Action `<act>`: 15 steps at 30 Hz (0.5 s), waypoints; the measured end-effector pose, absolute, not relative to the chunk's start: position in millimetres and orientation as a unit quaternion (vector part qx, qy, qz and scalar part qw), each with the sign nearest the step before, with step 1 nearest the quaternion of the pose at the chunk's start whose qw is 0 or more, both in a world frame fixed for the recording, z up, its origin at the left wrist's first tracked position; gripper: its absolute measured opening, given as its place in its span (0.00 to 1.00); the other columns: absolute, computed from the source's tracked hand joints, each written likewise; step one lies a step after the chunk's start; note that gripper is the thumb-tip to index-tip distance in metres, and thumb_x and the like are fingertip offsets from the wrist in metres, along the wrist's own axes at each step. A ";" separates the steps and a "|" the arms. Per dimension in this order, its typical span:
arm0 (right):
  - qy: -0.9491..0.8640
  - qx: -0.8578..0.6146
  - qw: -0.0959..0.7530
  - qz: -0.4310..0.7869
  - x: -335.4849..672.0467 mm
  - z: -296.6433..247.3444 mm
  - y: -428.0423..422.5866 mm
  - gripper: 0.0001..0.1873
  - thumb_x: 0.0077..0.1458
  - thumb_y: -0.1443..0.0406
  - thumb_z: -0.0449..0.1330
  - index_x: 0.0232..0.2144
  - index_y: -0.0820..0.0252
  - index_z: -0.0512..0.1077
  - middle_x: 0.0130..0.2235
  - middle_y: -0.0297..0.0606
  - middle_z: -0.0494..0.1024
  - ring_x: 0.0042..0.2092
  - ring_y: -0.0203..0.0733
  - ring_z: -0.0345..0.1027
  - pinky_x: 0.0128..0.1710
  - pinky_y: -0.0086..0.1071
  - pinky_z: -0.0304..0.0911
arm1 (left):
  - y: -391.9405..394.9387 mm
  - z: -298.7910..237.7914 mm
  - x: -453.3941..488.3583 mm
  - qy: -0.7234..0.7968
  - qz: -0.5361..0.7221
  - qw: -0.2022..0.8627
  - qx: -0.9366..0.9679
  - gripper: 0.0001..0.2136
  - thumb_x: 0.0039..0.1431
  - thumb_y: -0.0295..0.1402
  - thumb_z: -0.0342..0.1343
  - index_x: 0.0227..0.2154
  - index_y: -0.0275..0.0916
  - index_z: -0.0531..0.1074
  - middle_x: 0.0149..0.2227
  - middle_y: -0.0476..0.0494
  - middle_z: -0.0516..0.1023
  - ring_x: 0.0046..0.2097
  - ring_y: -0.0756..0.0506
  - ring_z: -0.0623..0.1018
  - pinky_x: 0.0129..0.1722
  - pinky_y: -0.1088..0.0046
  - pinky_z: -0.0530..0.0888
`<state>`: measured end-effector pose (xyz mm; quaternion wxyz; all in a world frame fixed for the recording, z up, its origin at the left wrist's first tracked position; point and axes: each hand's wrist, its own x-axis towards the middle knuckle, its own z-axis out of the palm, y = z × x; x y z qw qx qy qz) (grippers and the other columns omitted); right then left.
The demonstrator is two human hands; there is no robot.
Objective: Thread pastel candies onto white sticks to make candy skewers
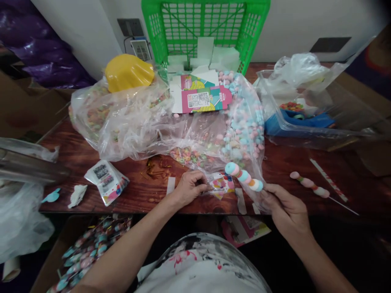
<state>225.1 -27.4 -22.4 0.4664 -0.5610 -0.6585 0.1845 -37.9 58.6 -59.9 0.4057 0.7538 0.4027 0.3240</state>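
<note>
My right hand grips the lower end of a marshmallow skewer, tilted up to the left, with blue, pink, white and orange pieces along it. My left hand is closed in a pinch at the left edge of a small printed plastic bag lying near the table's front edge. The skewer's tip is above this bag and apart from my left hand. Another marshmallow skewer lies on the table to the right of my right hand. A stack of printed packets lies to the left.
Large clear bags of blue and pink marshmallows and ring-shaped candies cover the middle. Behind are a green crate, flat printed boxes and a yellow bowl. A clear bin stands right; finished skewers fill a box below left.
</note>
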 end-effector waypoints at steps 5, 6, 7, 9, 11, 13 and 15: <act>-0.740 -0.519 0.403 0.142 245.7 -25.4 -31.2 0.07 0.58 0.71 0.56 0.36 0.58 0.73 0.30 0.35 0.77 0.29 0.36 0.72 0.28 0.26 0.67 | 57.7 -59.4 -37.4 0.403 0.330 0.406 0.751 0.07 0.50 0.29 0.63 0.21 0.36 0.71 0.23 0.52 0.71 0.29 0.52 0.69 0.31 0.77 0.64; -0.755 -0.510 0.389 0.133 247.9 -25.3 -31.1 0.08 0.58 0.72 0.55 0.37 0.57 0.73 0.31 0.35 0.77 0.30 0.36 0.73 0.29 0.26 0.67 | 57.4 -59.6 -37.2 0.405 0.330 0.405 0.750 0.07 0.50 0.29 0.63 0.22 0.36 0.71 0.23 0.52 0.71 0.29 0.52 0.70 0.31 0.77 0.65; -0.768 -0.503 0.377 0.124 249.8 -25.0 -30.8 0.09 0.58 0.72 0.55 0.39 0.57 0.73 0.32 0.35 0.77 0.30 0.37 0.73 0.29 0.26 0.67 | 57.2 -60.0 -37.1 0.407 0.331 0.404 0.750 0.07 0.50 0.29 0.63 0.22 0.36 0.71 0.24 0.52 0.72 0.29 0.52 0.70 0.31 0.77 0.65; -0.786 -0.493 0.357 0.107 253.4 -24.2 -29.8 0.11 0.58 0.73 0.54 0.40 0.56 0.73 0.32 0.36 0.77 0.31 0.37 0.74 0.30 0.27 0.68 | 56.7 -60.7 -36.8 0.408 0.332 0.400 0.751 0.07 0.51 0.30 0.62 0.22 0.36 0.71 0.24 0.51 0.72 0.29 0.52 0.70 0.31 0.77 0.65; -0.801 -0.491 0.331 0.091 257.1 -22.2 -28.6 0.12 0.58 0.73 0.54 0.40 0.57 0.73 0.33 0.37 0.77 0.32 0.38 0.74 0.31 0.28 0.69 | 56.2 -61.2 -36.7 0.404 0.333 0.395 0.755 0.08 0.51 0.31 0.62 0.22 0.36 0.71 0.24 0.51 0.72 0.28 0.52 0.70 0.31 0.77 0.65; -0.817 -0.494 0.288 0.075 260.7 -18.1 -27.0 0.12 0.58 0.73 0.52 0.40 0.58 0.73 0.33 0.37 0.77 0.32 0.38 0.74 0.32 0.29 0.68 | 55.7 -61.1 -36.7 0.398 0.332 0.391 0.761 0.09 0.52 0.32 0.63 0.21 0.36 0.71 0.23 0.51 0.71 0.28 0.52 0.70 0.31 0.77 0.65; -0.834 -0.496 0.231 0.066 263.3 -11.4 -24.9 0.15 0.57 0.74 0.50 0.40 0.58 0.73 0.33 0.36 0.77 0.31 0.38 0.73 0.30 0.29 0.67 | 55.1 -60.4 -36.6 0.388 0.331 0.387 0.768 0.09 0.52 0.32 0.63 0.21 0.36 0.71 0.23 0.51 0.71 0.28 0.52 0.70 0.31 0.77 0.65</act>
